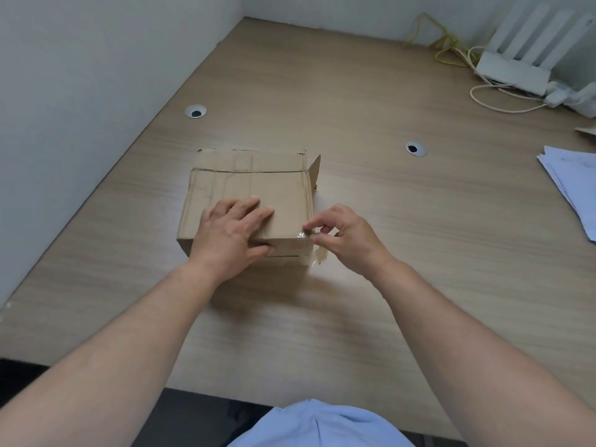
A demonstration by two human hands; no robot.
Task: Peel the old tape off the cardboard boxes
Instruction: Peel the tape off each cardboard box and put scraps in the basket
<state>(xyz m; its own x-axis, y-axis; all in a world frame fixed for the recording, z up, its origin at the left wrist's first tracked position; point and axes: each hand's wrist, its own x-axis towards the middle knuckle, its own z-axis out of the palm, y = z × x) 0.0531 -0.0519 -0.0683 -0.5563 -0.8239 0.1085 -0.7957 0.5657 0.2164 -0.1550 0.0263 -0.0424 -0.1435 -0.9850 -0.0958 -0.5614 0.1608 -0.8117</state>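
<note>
A worn brown cardboard box (pixel 251 185) lies on the wooden desk (pixel 371 285), with a small flap standing up at its far right corner. My left hand (pixel 232 233) rests flat on the box's near top, fingers spread, thumb down the front face. My right hand (pixel 342 237) pinches a strip of clear tape (pixel 303 234) at the box's near right top corner. More loosened clear tape (pixel 317 256) hangs down that corner to the desk.
Two round cable holes (pixel 195 111) (pixel 416 148) sit in the desk behind the box. A white router (pixel 516 69) with white and yellow cables stands at the back right. Loose white papers (pixel 571 185) lie at the right edge. Walls close the left and back.
</note>
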